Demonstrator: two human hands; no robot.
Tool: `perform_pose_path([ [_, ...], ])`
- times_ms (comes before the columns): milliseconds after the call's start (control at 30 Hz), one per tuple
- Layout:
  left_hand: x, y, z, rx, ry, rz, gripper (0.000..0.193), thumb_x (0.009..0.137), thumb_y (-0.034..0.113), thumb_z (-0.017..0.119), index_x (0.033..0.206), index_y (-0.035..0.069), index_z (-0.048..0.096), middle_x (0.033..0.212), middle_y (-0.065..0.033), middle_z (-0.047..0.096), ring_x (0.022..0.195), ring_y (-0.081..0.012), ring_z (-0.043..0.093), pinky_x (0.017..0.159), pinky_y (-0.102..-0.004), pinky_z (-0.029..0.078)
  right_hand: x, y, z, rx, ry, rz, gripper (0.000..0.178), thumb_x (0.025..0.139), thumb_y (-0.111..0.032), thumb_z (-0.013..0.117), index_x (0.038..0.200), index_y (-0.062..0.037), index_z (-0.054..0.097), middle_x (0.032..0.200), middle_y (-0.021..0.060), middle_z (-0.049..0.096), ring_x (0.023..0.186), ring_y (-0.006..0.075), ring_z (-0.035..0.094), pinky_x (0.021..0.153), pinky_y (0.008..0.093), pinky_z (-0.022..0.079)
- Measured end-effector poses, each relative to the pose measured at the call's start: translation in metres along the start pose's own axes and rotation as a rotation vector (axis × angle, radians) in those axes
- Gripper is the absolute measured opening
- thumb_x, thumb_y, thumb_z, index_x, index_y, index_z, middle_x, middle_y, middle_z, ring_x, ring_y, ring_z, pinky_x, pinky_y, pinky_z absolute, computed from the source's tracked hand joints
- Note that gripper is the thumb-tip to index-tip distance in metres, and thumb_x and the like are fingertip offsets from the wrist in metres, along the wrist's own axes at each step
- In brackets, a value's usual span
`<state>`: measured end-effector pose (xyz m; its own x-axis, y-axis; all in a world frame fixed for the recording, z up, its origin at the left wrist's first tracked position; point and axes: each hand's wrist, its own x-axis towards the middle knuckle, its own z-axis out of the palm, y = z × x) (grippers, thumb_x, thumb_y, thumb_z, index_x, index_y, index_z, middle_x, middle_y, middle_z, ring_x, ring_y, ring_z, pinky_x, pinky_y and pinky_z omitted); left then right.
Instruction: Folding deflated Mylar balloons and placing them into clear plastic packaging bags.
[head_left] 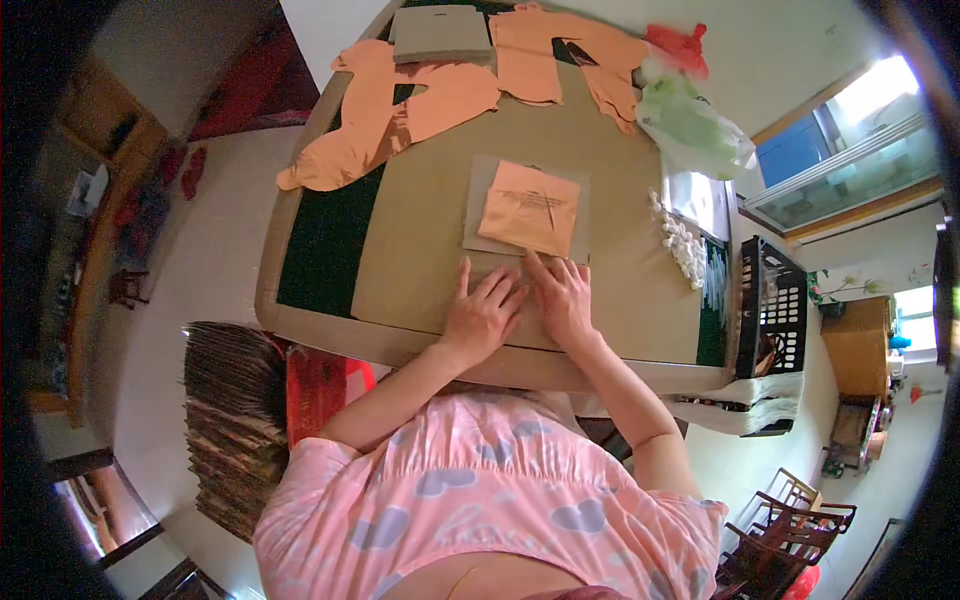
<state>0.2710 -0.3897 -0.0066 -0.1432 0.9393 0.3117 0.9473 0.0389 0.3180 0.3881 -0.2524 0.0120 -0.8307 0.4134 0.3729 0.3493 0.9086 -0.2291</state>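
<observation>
Fingers of the left hand [482,315] are spread and pressed flat, palm down, gripping nothing; they lie on the large brown sheet [430,240] that covers most of the table [300,330]. The right hand [563,298] lies just beside it, also flat and open, its fingertips [533,262] touching the near edge of the grey card [478,205]. Both hands hold nothing; they only press down.

The grey card lies on the brown sheet just beyond the hands, and a folded orange paper piece [530,208] rests on top of it, covering most of its right part. Taking that grey card as the landmark: beyond it and to the left, 2 or more loose orange cut-outs [400,115] sprawl across the far side of the table, one hanging over the left rim. Straight beyond it sits a stack of grey cards [440,35], and right of that another orange cut-out [545,50]. To the far right of the card lie a pale green plastic bag [695,125] and a red plastic bag [680,45]. Right of the card, near the table's edge, is a row of small white pieces [682,245]. Further right, off the table, stands a black plastic crate [775,300]. Left of the card and below the table's near corner, a tall pile of brown sheets [235,420] stands on the floor.
</observation>
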Motion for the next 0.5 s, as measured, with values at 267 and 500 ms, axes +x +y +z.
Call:
perform_pose_path([
  [267, -0.001, -0.003, 0.003, -0.063, 0.047, 0.006, 0.038, 0.087, 0.026, 0.059, 0.121, 0.009, 0.058, 0.131, -0.0104, 0.051, 0.127, -0.0264, 0.042, 0.108, -0.0504, 0.027, -0.011, 0.013, -0.009, -0.049, -0.016, 0.073, 0.044, 0.077, -0.008, 0.062, 0.121, -0.0135, 0.061, 0.097, 0.0055, 0.063, 0.093, 0.0226, 0.058, 0.083, 0.0378, 0.040],
  [500, 0.006, -0.001, -0.002, -0.088, 0.065, 0.024, 0.034, 0.085, 0.022, 0.061, 0.116, 0.007, 0.060, 0.126, -0.0101, 0.053, 0.121, -0.0262, 0.045, 0.105, -0.0468, 0.032, -0.013, 0.028, -0.012, -0.049, -0.031, 0.044, 0.040, 0.080, -0.011, 0.060, 0.120, -0.0165, 0.062, 0.095, 0.0042, 0.060, 0.090, 0.0218, 0.057, 0.081, 0.0383, 0.039],
])
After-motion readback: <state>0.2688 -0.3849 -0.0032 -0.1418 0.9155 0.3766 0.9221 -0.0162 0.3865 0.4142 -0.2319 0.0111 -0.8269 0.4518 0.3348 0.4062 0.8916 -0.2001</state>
